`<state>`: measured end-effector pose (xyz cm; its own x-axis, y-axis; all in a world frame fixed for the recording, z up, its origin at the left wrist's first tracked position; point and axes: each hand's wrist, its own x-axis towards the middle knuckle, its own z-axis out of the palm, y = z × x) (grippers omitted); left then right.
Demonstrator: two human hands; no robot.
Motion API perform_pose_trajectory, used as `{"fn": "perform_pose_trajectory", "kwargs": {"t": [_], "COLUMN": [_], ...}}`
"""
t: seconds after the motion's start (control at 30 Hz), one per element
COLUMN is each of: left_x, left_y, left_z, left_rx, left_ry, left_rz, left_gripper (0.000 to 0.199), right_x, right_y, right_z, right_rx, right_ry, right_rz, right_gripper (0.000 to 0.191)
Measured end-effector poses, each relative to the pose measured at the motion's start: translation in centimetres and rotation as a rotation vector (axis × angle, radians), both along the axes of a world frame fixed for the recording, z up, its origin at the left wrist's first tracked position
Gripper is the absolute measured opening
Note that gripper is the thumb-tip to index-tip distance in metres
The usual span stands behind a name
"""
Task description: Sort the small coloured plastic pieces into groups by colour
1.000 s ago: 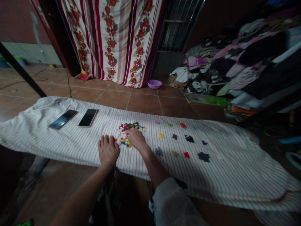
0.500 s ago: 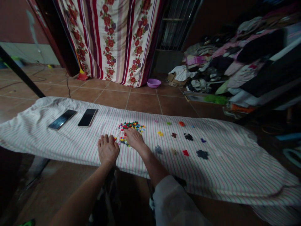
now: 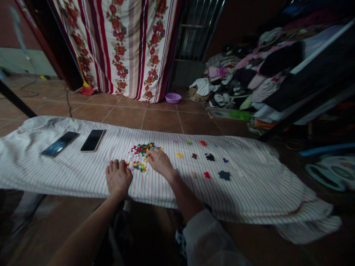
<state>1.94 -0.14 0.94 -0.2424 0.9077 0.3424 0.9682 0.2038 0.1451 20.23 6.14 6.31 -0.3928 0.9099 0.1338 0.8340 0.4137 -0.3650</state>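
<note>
A loose heap of small multicoloured pieces [image 3: 142,149] lies mid-cloth; they are too small to tell their kind. My left hand [image 3: 119,177] rests flat, fingers stretched out, just left of the heap. At the heap's right edge, my right hand [image 3: 161,162] has its fingertips pinched together; what is in them, if anything, is hidden. To its right lie small single-colour groups, among them yellow [image 3: 179,155], brown [image 3: 194,156], black [image 3: 210,157], red [image 3: 206,174], dark grey [image 3: 224,175] and orange [image 3: 202,143] pieces. The right forearm partly covers a grey group.
A striped cloth [image 3: 255,192] covers the work surface. Two phones, one [image 3: 60,144] farther left and another [image 3: 93,140] nearer the heap, lie on it. Beyond are a floral curtain [image 3: 133,48], a purple basin [image 3: 173,98] and piled clothes [image 3: 255,70].
The camera view has swung right, so the surroundings appear farther left. My right hand has drawn from over the heap to its right edge. My left hand stays flat on the cloth.
</note>
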Motion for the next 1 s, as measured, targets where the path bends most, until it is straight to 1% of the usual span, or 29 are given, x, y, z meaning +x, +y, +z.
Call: {"fn": "perform_pose_trajectory", "kwargs": {"t": [0.17, 0.3, 0.4, 0.47, 0.57, 0.67, 0.77, 0.9, 1.0], "left_x": [0.1, 0.1, 0.1, 0.1, 0.1, 0.1, 0.2, 0.3, 0.4], "left_y": [-0.2, -0.2, -0.1, -0.1, -0.1, -0.2, -0.2, -0.3, -0.3], "left_z": [0.5, 0.8, 0.8, 0.9, 1.0, 1.1, 1.3, 1.5, 1.7], "left_rx": [-0.02, -0.038, -0.034, -0.035, -0.048, -0.064, -0.081, -0.103, -0.122], "left_ry": [0.04, 0.064, 0.067, 0.068, 0.069, 0.071, 0.068, 0.054, 0.041], "left_rz": [0.004, -0.001, -0.006, -0.008, -0.004, 0.002, 0.002, 0.01, 0.017], "left_gripper": [0.036, 0.032, 0.032, 0.032, 0.033, 0.035, 0.035, 0.036, 0.037], "right_x": [4.8, 10.1, 14.4, 16.8, 19.7, 21.5, 22.4, 22.9, 22.8], "right_y": [-0.5, -1.4, -2.5, -3.2, -4.2, -4.9, -5.3, -5.4, -5.4], "right_z": [0.0, -0.1, 0.0, 0.0, -0.3, -0.7, -1.1, -1.4, -1.5], "right_rx": [0.036, 0.104, 0.116, 0.107, 0.042, -0.036, -0.082, -0.125, -0.168], "right_ry": [0.042, 0.096, 0.123, 0.132, 0.136, 0.127, 0.072, -0.021, -0.048], "right_rz": [-0.129, -0.257, -0.342, -0.411, -0.502, -0.561, -0.583, -0.539, -0.499], "right_gripper": [0.021, 0.019, 0.018, 0.017, 0.018, 0.021, 0.022, 0.025, 0.027]}}
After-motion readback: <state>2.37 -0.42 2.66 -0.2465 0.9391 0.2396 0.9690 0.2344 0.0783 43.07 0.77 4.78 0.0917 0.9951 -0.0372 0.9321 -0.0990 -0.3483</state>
